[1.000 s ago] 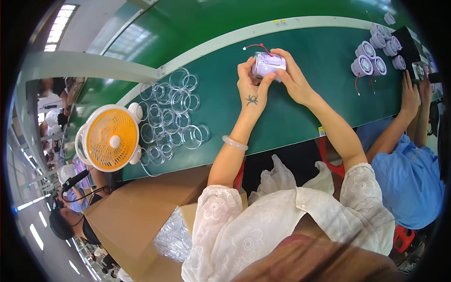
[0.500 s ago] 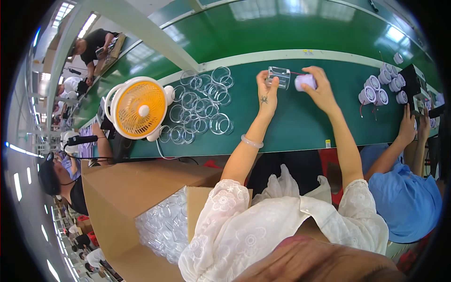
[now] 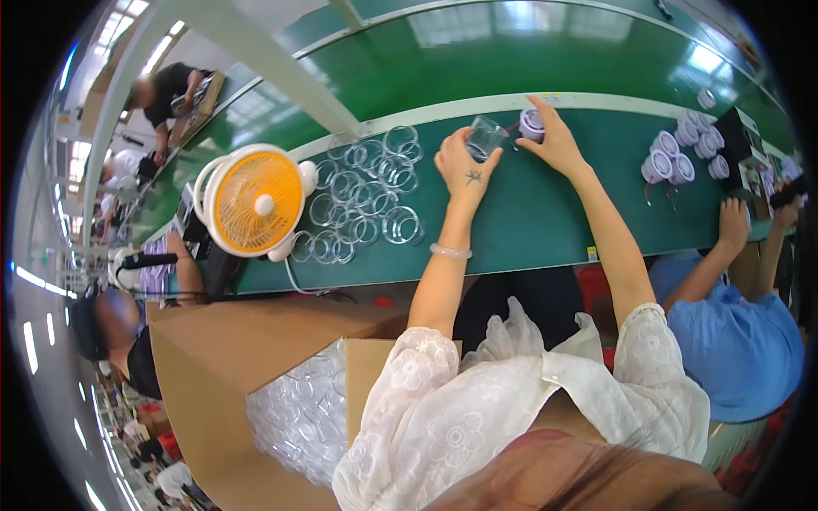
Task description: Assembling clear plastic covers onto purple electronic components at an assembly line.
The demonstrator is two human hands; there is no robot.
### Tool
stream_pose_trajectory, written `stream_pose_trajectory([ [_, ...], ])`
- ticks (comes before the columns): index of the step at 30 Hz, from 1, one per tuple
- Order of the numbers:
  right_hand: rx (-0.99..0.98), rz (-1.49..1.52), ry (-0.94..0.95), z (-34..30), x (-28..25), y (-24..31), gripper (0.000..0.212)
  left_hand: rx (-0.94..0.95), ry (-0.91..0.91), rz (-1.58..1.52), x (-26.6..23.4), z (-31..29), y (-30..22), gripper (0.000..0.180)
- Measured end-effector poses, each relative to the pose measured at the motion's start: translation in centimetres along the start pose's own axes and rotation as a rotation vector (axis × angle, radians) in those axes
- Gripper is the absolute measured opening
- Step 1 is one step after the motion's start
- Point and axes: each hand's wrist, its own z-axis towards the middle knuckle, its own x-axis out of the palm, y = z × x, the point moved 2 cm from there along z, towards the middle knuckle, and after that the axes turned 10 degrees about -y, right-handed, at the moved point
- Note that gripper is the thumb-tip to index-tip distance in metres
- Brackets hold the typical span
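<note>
My left hand is closed round a clear cylindrical cup, tilted above the green table. Just right of the cup is a small lilac-white round fitting with a dark reddish wire that runs toward the cup. My right hand is beside this fitting, index finger and thumb spread on either side of it. Whether the palm touches the fitting is hard to tell. Several clear rings or cups stand in a loose group to the left of my hands.
An orange and white fan stands left on the table. Several lilac-white fittings with wires cluster at the right, near a black box. A carton of clear cups sits lower left. A person in blue works close on the right.
The fitting has moved up and left and turned, and my right hand's fingers have spread round it. My left hand has moved slightly left and tilted the cup.
</note>
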Motion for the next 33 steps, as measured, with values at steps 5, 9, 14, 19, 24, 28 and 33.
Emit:
stream_pose_trajectory([
  [5,-0.185,-0.314,-0.061,-1.4,-4.6,1.1,0.054,-0.085,0.049,0.25,-0.4,-0.7,1.5,0.054],
  [9,-0.005,-0.853,-0.077,-3.0,-12.6,-1.4,0.06,0.057,0.023,0.497,-1.2,-0.3,1.8,0.071],
  [14,0.185,-1.181,0.252,-4.9,-17.5,-4.3,0.065,-0.011,-0.022,0.456,-4.0,1.1,-0.6,0.081],
  [19,0.154,-1.143,0.367,-4.5,-18.0,-3.6,0.059,0.025,0.086,0.73,-5.5,2.3,2.0,0.054],
  [24,0.076,-0.095,-0.082,-3.2,-15.2,-1.5,0.054,-0.013,0.088,0.699,-5.9,2.6,3.4,0.025],
  [28,0.112,0.465,-0.103,-2.7,-10.9,1.4,0.08,0.018,-0.276,0.505,-6.7,3.8,-0.1,0.012],
  [33,-0.057,0.352,-0.105,-2.0,-7.9,4.0,0.068,-0.071,-0.521,-0.576,-5.9,3.5,-2.1,0.017],
])
